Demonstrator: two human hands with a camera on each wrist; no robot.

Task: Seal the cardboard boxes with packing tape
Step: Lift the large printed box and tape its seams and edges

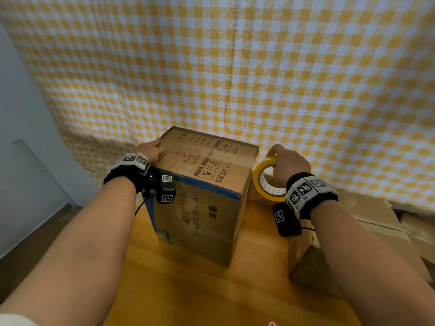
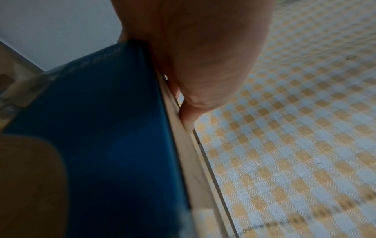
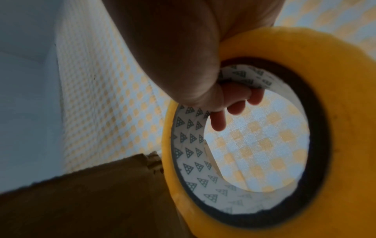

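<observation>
Table: wooden; tall cardboard box stands upright on it, flaps down, contents hidden

Left hand: pressing the box's top far-left edge; fingers look straight; stiff board, probably light

Right hand: fingers hooked through yellow tape roll, just beside the box; rigid ring, grip the core

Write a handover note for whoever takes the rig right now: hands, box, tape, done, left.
Left hand: rests on the far left top edge of the cardboard box, steadying it.
Right hand: grips the yellow tape roll, fingers through its core, held just right of the box.
Box stands on the wooden table, flaps closed; tape seems to run across the top seam.
Left: finish that strip, then the box at right.
</observation>
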